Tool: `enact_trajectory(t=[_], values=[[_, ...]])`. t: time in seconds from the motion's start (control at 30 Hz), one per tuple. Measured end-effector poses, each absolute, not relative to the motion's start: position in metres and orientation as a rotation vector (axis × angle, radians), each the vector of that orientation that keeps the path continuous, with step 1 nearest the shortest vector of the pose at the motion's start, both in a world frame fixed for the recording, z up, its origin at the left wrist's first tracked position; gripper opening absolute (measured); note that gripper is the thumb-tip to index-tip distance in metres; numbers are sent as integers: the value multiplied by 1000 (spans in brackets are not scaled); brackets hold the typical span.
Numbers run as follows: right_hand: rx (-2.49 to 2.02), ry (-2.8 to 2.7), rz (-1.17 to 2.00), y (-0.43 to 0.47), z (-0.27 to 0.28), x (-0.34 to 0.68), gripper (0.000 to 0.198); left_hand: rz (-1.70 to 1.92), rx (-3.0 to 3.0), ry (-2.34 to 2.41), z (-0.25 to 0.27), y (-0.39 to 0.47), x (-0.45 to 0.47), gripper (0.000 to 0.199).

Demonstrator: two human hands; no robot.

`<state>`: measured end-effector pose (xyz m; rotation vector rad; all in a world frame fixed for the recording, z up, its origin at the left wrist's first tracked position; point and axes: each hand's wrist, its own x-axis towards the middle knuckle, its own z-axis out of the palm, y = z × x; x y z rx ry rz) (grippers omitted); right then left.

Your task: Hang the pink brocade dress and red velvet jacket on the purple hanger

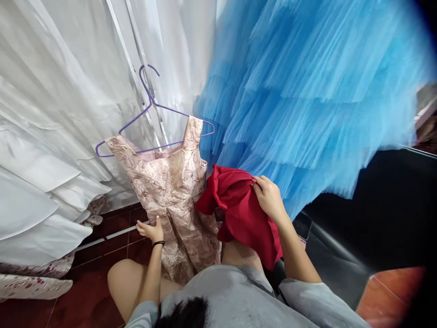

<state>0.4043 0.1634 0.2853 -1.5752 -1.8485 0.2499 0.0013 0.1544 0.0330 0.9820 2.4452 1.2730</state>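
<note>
A pink and gold brocade dress with broad shoulder straps hangs on a purple hanger in front of me, its skirt reaching down to my lap. My left hand is against the left side of its skirt, thumb and fingers apart. On the right, my right hand pinches the edge of a red cloth garment between thumb and fingers, by a small light-coloured piece that may be a zip pull. The red garment is bunched and drapes over my thigh, overlapping the dress's right side.
White gowns hang along the left. A layered blue tulle gown fills the upper right. Below it is a black padded seat. A white rail runs low above the red tiled floor.
</note>
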Motion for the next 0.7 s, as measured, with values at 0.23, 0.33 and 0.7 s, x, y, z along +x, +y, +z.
enact_trajectory(t=[0.23, 0.33, 0.7], values=[[-1031, -1656, 588, 169, 316, 364, 26, 1530, 1581, 1482, 153, 144, 91, 61], [-1054, -1610, 455, 155, 302, 326, 32, 1566, 1524, 1412, 204, 132, 110, 59], [-772, -1758, 771, 182, 264, 288, 60, 1636, 1337, 1444, 279, 134, 44, 27]])
